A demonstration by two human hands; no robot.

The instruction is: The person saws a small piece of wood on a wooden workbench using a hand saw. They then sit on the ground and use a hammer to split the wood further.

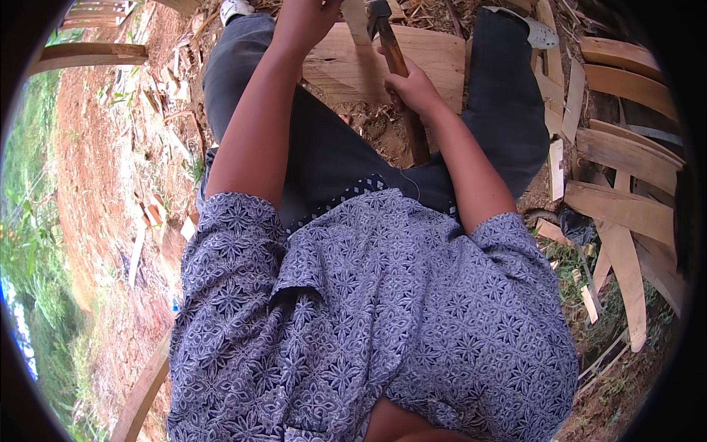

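Note:
My right hand [416, 88] is wrapped round the wooden handle of a hammer [395, 57]. The hammer's dark metal head is at the top edge, beside a pale upright wood piece [358, 22], and its handle runs down between my thighs. At the top edge, my left hand [309, 20] is partly cut off by the frame. Its visible fingers look curled in, and what they hold, if anything, is hidden. Below both hands a wide wooden board [342, 70] lies between my legs.
Curved wooden slats [626, 210] are piled on the right. Another wooden beam [92, 55] juts in at upper left, and one more [143, 390] at lower left. Wood scraps and shavings litter the reddish soil [92, 162]. My legs flank the board.

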